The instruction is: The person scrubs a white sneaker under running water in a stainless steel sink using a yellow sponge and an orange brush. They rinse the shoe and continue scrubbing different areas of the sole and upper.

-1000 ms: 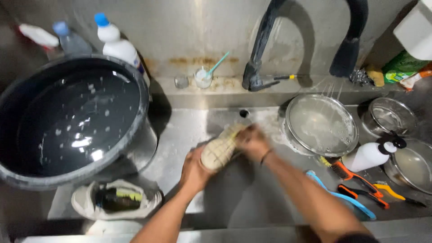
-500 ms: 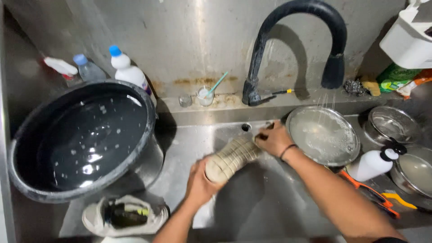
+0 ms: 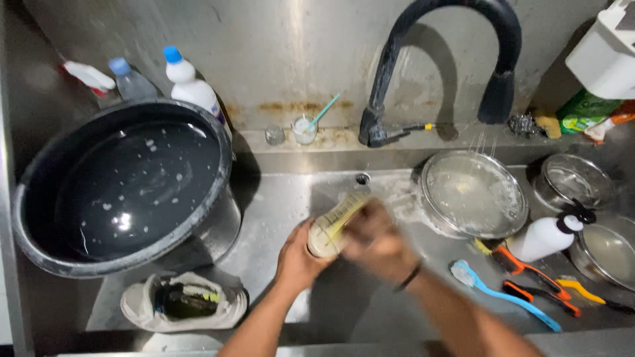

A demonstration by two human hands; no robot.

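Your left hand (image 3: 299, 254) keeps its fingers clamped on the base of the cloudy bottle (image 3: 335, 225) over the sink (image 3: 278, 205). Your right hand (image 3: 376, 241), blurred, has slid back from its far end, fingers wrapped on its middle.

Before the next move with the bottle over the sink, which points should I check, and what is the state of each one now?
1. Left hand holds the bottom of the bottle: ok, grip looks closed around it.
2. Right hand on the bottle: cannot tell, it is blurred.
3. Bottle is over the sink, not over the edge: ok.
4. Water from the faucet reaches the bottle: not ok, the drops fall on the round metal lid beside it.
5. Room to the left: not ok, the big black basin stands close.
6. Brushes out of the way: ok, they lie to the right.
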